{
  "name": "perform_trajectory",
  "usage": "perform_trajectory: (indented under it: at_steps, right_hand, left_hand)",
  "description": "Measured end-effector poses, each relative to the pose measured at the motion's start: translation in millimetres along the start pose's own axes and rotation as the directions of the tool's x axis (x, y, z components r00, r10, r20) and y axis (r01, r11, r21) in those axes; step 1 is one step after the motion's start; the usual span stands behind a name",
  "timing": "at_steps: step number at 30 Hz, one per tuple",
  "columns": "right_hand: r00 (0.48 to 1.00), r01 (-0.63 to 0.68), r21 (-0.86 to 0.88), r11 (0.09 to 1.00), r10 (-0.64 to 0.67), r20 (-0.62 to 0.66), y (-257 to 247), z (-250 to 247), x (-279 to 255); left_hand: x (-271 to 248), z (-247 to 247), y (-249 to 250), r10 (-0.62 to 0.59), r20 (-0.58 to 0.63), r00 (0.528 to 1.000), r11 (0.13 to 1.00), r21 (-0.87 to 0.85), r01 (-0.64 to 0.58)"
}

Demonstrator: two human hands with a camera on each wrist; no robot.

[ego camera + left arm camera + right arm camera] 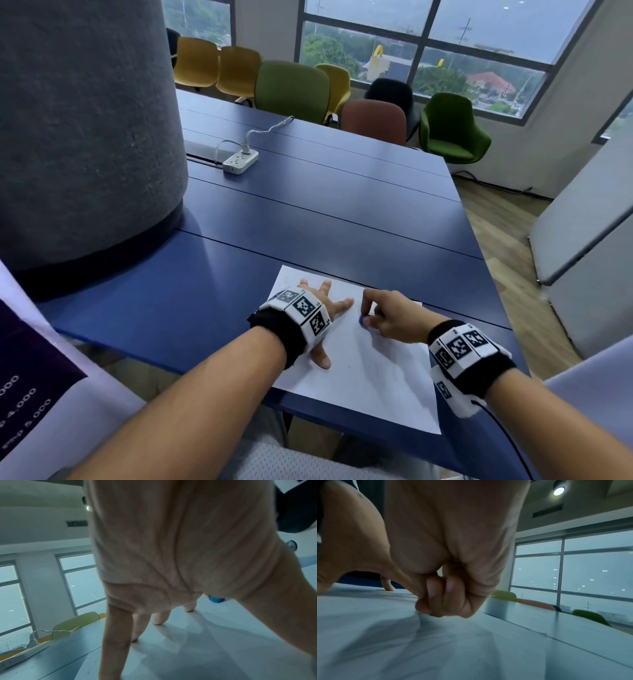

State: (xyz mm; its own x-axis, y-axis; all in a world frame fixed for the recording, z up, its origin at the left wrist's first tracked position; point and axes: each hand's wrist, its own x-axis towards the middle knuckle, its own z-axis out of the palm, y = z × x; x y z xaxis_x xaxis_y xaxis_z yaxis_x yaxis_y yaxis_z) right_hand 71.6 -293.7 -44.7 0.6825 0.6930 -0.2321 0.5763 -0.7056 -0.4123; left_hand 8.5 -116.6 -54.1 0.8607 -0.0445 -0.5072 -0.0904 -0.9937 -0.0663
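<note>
A white sheet of paper (370, 377) lies on the blue table (308, 222) near its front edge. My left hand (327, 303) rests flat on the sheet's upper left part, fingers spread and straight. The left wrist view shows those fingertips (159, 620) pressing on the paper (205, 649). My right hand (383, 313) is just to the right, with its fingers curled down and pinching a small blue eraser-like piece (362, 320) against the sheet. That blue piece (216, 599) shows beyond my left palm. In the right wrist view my curled fingers (436, 601) hide it.
A wide grey felt-covered pillar (85, 137) stands on the table at the left. A white power strip (239, 161) with a plugged cable lies farther back. Green, yellow and red chairs (291, 90) line the far side. A grey partition (589, 222) stands at the right.
</note>
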Motion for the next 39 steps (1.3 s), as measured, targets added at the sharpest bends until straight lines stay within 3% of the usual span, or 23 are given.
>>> perform_trajectory:
  at_steps: [4,5,8,9,13,14,17,18,22,26,27,31,35,37,39]
  right_hand:
    - [0.959,0.050,0.036,0.998,-0.058,0.276,-2,2,-13]
    - [0.961,0.048,0.026,0.999,-0.053,0.271,-3,2,-12]
    - [0.998,0.041,0.008,0.999,-0.041,0.050,-1,4,-8]
    - [0.998,0.041,0.020,0.999,-0.042,0.048,0,4,-9]
    - [0.942,0.081,0.034,0.996,-0.087,0.323,-6,3,-20]
    - [0.951,0.078,0.010,0.997,-0.078,0.300,-7,3,-18]
    - [0.996,0.059,-0.087,0.994,-0.053,0.068,-4,6,-14]
    - [0.996,0.068,-0.073,0.995,-0.064,0.061,-3,7,-16]
    - [0.950,0.119,0.001,0.993,-0.114,0.292,-8,7,-26]
    - [0.995,0.081,-0.074,0.994,-0.075,0.072,-3,11,-23]
    - [0.993,0.083,-0.038,0.996,-0.079,0.083,-2,12,-26]
    - [0.933,0.126,0.072,0.989,-0.143,0.329,-10,10,-41]
    - [0.992,0.073,0.079,0.994,-0.081,0.098,-3,16,-35]
    - [0.985,0.089,0.110,0.990,-0.104,0.135,0,19,-39]
    - [0.953,0.108,0.108,0.988,-0.134,0.272,-2,18,-45]
  left_hand:
    - [2,1,0,-0.015,0.005,1.000,1.000,-0.001,0.015]
    - [2,1,0,-0.017,0.005,1.000,1.000,0.008,0.017]
    - [5,2,0,-0.010,-0.010,1.000,1.000,0.022,0.010]
    - [5,3,0,-0.008,-0.015,1.000,1.000,0.021,0.008]
    - [5,5,0,-0.008,-0.028,1.000,1.000,0.016,0.008]
    - [5,5,-1,-0.004,-0.037,0.999,1.000,0.017,0.005]
    - [7,7,-2,0.009,-0.053,0.999,1.000,0.006,-0.009]
    - [7,7,-2,0.008,-0.051,0.999,1.000,0.004,-0.008]
    - [5,5,0,-0.007,-0.038,0.999,1.000,0.015,0.008]
    - [6,7,-1,-0.001,-0.049,0.999,1.000,0.014,0.002]
    - [5,7,-1,0.000,-0.049,0.999,1.000,0.012,0.001]
    - [4,5,0,-0.008,-0.037,0.999,1.000,0.009,0.008]
    - [6,5,0,-0.005,-0.030,1.000,1.000,0.014,0.005]
    - [6,5,0,-0.006,-0.031,0.999,1.000,0.004,0.006]
    - [4,5,0,-0.008,-0.031,0.999,1.000,0.002,0.009]
